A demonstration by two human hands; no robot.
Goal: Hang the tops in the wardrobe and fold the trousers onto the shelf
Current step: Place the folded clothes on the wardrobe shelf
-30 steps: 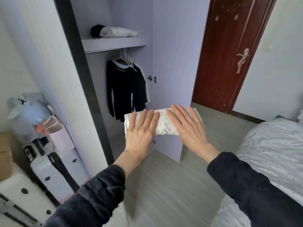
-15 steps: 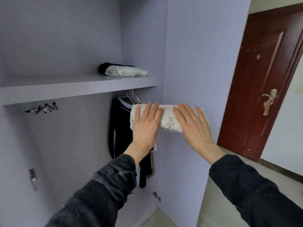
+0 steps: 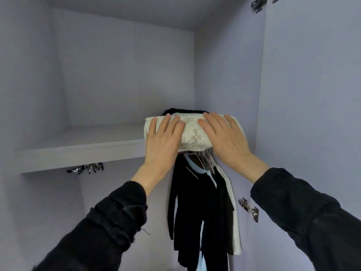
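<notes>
Both my hands hold a folded cream pair of trousers with cross prints at the front right edge of the wardrobe shelf. My left hand lies over the bundle's left half and my right hand over its right half. The fingers are spread on top and the thumbs are hidden underneath. A dark folded garment shows just behind the bundle on the shelf. Black and white tops hang below the shelf.
The lilac wardrobe door stands open on the right, with metal hinges on its inner edge. A cluster of metal hanger hooks hangs under the shelf at the left. The shelf's left part is bare board.
My hands have lifted the folded trousers from chest height up to the shelf edge. My view has moved closer into the wardrobe and tilted upward.
</notes>
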